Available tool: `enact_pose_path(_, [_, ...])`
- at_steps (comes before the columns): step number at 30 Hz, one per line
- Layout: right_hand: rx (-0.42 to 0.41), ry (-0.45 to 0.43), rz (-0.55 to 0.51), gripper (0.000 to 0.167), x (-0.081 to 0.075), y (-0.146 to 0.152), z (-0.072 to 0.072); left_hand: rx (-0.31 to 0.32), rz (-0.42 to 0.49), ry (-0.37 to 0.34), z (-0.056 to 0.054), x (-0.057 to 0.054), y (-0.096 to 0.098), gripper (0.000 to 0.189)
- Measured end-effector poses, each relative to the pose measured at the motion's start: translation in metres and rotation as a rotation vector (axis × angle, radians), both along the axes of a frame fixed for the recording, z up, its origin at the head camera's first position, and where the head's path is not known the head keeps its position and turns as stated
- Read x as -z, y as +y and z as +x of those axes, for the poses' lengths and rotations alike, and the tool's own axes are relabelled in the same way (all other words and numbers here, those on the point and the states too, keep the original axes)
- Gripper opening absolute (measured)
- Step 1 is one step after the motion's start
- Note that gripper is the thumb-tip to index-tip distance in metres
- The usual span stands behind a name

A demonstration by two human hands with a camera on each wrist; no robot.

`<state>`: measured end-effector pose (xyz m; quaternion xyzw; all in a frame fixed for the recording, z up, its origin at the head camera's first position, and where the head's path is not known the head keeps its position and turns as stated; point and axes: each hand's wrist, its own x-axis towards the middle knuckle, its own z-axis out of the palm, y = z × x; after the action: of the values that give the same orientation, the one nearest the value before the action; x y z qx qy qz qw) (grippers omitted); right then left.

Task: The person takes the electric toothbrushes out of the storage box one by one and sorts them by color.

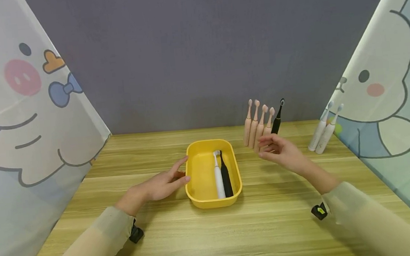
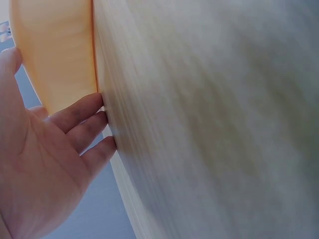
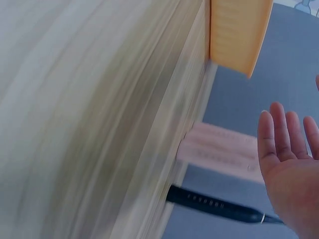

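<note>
A yellow bin [image 1: 197,203] stands mid-table with a white electric toothbrush [image 1: 219,180] and a black electric toothbrush [image 1: 226,179] lying inside it. My left hand [image 1: 161,185] touches the bin's left side with extended fingers; in the left wrist view, the hand [image 2: 47,149] rests against the yellow wall [image 2: 55,55]. Several pink electric toothbrushes [image 1: 248,130] stand upright right of the bin, beside a standing black toothbrush [image 1: 277,123]. My right hand [image 1: 283,153] is in front of them, fingers loosely bent, holding nothing visible. In the right wrist view, pink handles [image 3: 219,152] appear beyond the hand [image 3: 291,174].
Two white toothbrushes [image 1: 318,134] stand upright at the table's right side. A grey wall [image 1: 198,54] rises behind the wooden table [image 1: 215,238]. Printed cartoon cloths [image 1: 13,134] border the left and right sides.
</note>
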<state>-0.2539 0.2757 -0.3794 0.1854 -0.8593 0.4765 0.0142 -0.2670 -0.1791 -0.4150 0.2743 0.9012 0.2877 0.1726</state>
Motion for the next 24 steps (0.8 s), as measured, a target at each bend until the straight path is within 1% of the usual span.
enact_pose_path(7, [-0.050,-0.012,0.008,0.052,0.002,-0.031,-0.013,-0.005,0.010,-0.010,0.001,0.000,0.000,0.084])
enact_pose_path(12, [-0.114,-0.020,-0.002,0.053,0.003,-0.056,-0.021,-0.005,0.010,-0.013,0.001,0.000,0.000,0.084])
enact_pose_path(16, [-0.155,-0.002,0.015,0.050,0.006,-0.073,-0.027,-0.007,0.011,-0.019,0.001,0.001,0.001,0.084])
enact_pose_path(19, [-0.184,0.027,0.056,0.048,0.008,-0.085,-0.031,-0.008,0.011,-0.019,0.001,0.001,0.001,0.084])
enact_pose_path(24, [-0.251,0.103,0.202,0.048,0.012,-0.098,-0.040,-0.012,0.007,-0.016,0.001,0.001,0.001,0.084])
